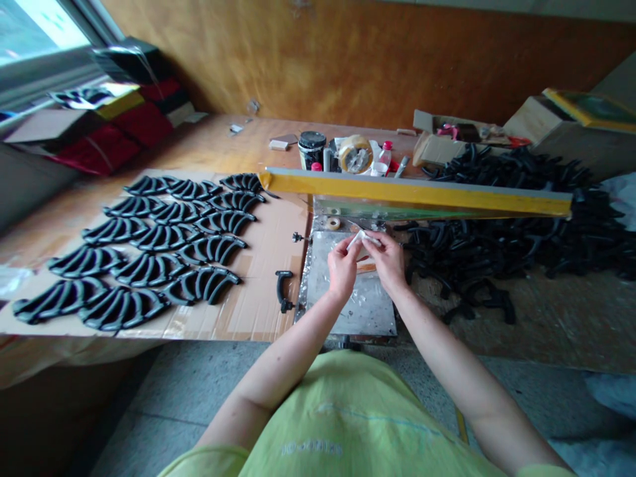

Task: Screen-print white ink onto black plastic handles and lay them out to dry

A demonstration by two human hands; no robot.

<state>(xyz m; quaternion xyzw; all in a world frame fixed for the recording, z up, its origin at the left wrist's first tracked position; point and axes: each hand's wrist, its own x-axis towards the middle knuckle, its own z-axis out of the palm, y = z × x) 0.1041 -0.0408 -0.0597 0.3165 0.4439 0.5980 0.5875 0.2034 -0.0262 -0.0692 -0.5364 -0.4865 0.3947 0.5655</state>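
Both hands meet over a grey metal plate [370, 315] in front of me. My left hand [342, 266] and my right hand [390, 260] pinch a small folded white cloth or paper [364, 238] between their fingertips. Just below it, partly covered by the hands, lies a flat brownish strip [368, 267]. A roll of tape [332, 223] rests behind the plate. Beyond the hands a long yellow-edged frame [417, 193] is tilted up. One curved black handle [284, 291] lies alone on cardboard to the left of the plate.
Rows of black handles [144, 265] fan out across the cardboard [258, 291]. A heap of similar black pieces [517, 245] spreads at right. Behind the frame stand a black tub [312, 150], a wide tape roll [356, 155] and small bottles. Boxes [116, 132] sit by the window.
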